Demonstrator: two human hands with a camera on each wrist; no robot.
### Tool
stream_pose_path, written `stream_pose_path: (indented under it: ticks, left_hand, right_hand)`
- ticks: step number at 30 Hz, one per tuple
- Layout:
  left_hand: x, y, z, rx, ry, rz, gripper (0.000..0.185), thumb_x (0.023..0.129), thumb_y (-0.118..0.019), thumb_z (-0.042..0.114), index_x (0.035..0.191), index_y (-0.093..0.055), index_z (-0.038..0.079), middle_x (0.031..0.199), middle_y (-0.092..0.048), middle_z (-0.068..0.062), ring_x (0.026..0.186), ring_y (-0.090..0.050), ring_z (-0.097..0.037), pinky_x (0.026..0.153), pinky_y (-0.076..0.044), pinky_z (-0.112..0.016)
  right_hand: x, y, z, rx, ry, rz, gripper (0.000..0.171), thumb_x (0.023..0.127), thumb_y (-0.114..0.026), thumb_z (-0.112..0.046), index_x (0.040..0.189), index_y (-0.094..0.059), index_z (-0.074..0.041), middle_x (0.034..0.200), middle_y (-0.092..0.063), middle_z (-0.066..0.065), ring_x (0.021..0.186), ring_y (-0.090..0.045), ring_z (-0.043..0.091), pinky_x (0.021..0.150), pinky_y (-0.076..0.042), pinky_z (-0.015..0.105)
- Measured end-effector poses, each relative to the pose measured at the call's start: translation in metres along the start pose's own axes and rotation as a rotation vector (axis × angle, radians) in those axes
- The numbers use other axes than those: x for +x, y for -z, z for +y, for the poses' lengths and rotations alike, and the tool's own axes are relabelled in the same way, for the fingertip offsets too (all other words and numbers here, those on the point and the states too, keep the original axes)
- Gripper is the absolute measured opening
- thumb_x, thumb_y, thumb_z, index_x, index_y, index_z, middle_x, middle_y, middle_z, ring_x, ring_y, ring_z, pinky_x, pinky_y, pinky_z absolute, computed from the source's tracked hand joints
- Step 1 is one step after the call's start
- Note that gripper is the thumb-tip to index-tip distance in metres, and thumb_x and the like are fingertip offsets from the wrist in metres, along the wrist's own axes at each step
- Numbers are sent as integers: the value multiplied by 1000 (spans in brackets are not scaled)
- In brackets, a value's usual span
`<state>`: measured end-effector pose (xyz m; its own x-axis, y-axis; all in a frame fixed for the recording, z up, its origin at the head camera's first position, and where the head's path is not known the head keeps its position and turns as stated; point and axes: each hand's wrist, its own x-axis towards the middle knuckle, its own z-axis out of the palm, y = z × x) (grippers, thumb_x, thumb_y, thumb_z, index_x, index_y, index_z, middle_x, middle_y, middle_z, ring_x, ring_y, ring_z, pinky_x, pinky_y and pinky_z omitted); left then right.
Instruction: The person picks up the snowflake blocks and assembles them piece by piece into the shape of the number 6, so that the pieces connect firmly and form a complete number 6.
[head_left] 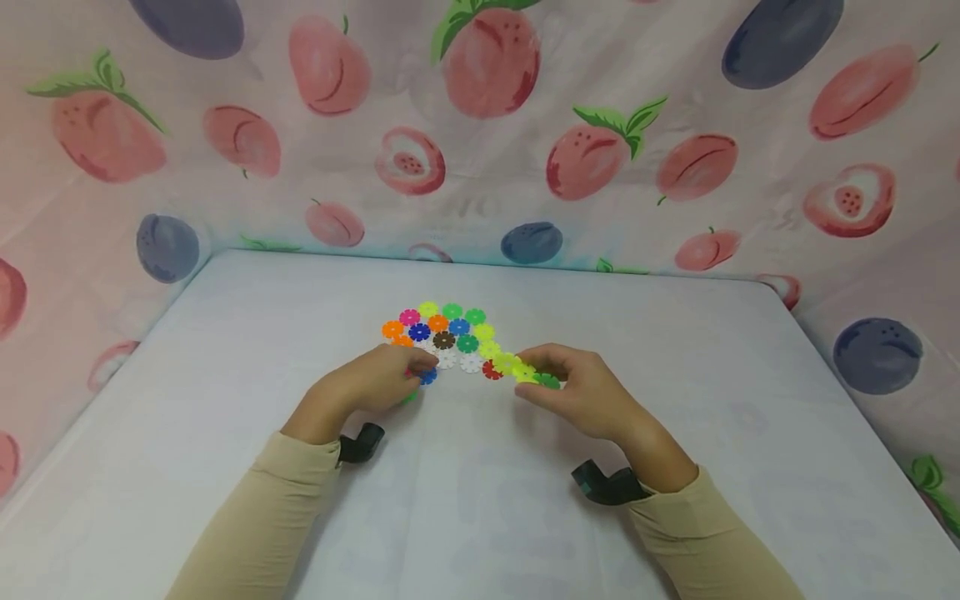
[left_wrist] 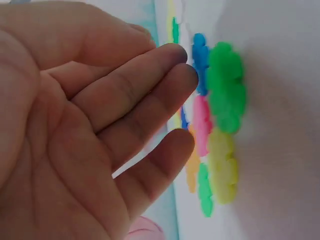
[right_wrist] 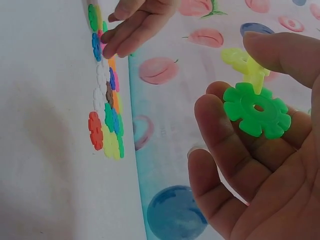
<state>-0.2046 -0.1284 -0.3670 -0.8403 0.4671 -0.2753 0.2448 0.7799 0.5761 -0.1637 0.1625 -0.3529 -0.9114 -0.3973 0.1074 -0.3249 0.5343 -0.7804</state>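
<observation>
two hands point(head_left: 375, 379), roughly twenty snowflake discs point(head_left: 444, 340)

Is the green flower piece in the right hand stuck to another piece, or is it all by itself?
Stuck together. In the right wrist view, the green piece has a yellow piece slotted into its edge, both held in the right hand.

Both forearms reach forward, hands close together. Left hand point(head_left: 378, 379) lies palm down, fingers relaxed — right hand point(head_left: 581, 390) has fingers curled, pinching.

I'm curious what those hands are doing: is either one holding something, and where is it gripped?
The right hand pinches a green plastic snowflake disc joined to a yellow one, gripped at the yellow disc. The left hand holds nothing.
</observation>
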Motion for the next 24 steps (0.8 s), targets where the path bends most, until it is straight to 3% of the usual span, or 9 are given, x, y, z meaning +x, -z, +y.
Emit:
stream_pose_path:
  ticks: [2, 4, 16, 20, 24]
  left_hand:
    - [0, -1, 0, 14, -10, -20, 43, 97, -49, 4, 140, -57, 3, 136, -61, -9, 130, -52, -28, 109, -39, -47]
    - [0, -2, 0, 16, -11, -30, 45, 97, -48, 4, 142, -55, 4, 139, -59, -9, 133, -49, -29, 111, -36, -49]
    - [-3, 0, 1, -9, -2, -6, 50, 98, -56, 13, 147, -50, 11, 145, -54, -7, 129, -50, -28, 109, -39, -51]
    - [-9, 8, -1, -20, -7, 29, 46, 96, -62, 15, 141, -57, 7, 136, -60, -8, 129, -52, -28, 106, -42, -50]
    - [-13, 14, -4, -1, 11, 48, 34, 94, -64, 8, 127, -66, 3, 121, -68, -7, 118, -60, -27, 103, -45, -47]
  right_hand:
    - [0, 0, 0, 1, 3, -1, 37, 89, -75, -17, 123, -68, -3, 118, -69, 5, 113, -62, 28, 99, -47, 53]
    - [-1, 0, 0, 2, 11, -1, 37, 89, -75, -17, 123, -68, -3, 118, -69, 5, 113, -62, 28, 100, -47, 53]
    - [-1, 1, 1, -11, 23, 2, 37, 90, -75, -17, 123, -68, -3, 118, -69, 5, 113, -63, 28, 100, -47, 52]
    - [-1, 2, 1, -11, 29, 5, 36, 90, -75, -17, 123, -68, -3, 118, -69, 5, 113, -63, 29, 100, -47, 53]
    - [-2, 2, 1, -5, 28, -1, 37, 90, -75, -18, 123, -68, -3, 118, -69, 6, 114, -62, 29, 100, -47, 54]
